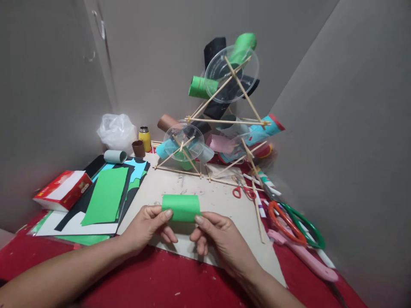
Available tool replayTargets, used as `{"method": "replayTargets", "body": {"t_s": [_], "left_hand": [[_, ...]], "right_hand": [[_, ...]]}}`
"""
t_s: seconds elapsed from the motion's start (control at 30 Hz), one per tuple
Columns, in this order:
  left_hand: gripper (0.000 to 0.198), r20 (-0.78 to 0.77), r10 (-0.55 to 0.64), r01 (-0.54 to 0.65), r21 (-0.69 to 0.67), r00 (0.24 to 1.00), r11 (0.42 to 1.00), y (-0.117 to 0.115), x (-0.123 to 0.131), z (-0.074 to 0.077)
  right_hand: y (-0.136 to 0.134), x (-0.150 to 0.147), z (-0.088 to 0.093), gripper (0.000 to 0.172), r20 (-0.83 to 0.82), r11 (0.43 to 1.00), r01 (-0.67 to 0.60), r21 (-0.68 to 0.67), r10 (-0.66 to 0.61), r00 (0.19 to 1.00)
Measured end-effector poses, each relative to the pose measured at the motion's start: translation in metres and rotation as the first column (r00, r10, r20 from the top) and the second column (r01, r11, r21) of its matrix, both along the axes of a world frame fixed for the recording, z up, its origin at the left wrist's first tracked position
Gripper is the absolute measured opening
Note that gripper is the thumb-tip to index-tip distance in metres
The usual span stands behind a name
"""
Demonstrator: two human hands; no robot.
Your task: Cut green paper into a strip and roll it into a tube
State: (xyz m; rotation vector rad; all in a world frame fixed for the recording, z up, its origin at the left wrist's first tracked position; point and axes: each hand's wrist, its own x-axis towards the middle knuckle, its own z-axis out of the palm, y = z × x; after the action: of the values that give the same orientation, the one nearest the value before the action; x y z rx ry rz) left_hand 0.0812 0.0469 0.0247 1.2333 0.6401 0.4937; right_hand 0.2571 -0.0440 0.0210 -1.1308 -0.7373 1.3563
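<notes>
A green paper tube (pixel 181 204) lies sideways between my two hands, just above the pale board (pixel 150 184). My left hand (pixel 150 224) pinches its left end, thumb on the near side. At the right end, my right hand (pixel 218 233) grips it the same way. Behind the tube stand wheel-like models of clear plastic discs (pixel 183 143), wooden sticks (pixel 227 121) and coloured paper tubes. The tallest one carries green tubes (pixel 202 87) and black tubes (pixel 215 49).
Green paper (pixel 107 194) and black sheets lie at left beside a red tissue box (pixel 62 190). A yellow bottle (pixel 144 139) and a white plastic bag (pixel 116 130) stand behind. Small scissors (pixel 244 191), large orange-handled scissors (pixel 287 223) and a pink-handled tool (pixel 308 261) lie at right.
</notes>
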Motion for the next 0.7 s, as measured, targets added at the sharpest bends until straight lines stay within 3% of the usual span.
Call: {"method": "replayTargets", "body": {"t_s": [0.27,0.7], "left_hand": [[0.042,0.040,-0.035,0.041,-0.155,0.999,0.987,0.0042,-0.0008,-0.0045],[0.041,0.040,-0.070,0.073,-0.091,0.997,0.993,0.0005,-0.0041,0.0026]], "right_hand": [[-0.0011,0.0028,0.0034,0.038,0.073,1.000,0.019,-0.003,-0.018,0.997],[-0.0033,0.0026,0.0031,0.037,0.177,0.999,0.049,0.008,-0.050,0.983]]}}
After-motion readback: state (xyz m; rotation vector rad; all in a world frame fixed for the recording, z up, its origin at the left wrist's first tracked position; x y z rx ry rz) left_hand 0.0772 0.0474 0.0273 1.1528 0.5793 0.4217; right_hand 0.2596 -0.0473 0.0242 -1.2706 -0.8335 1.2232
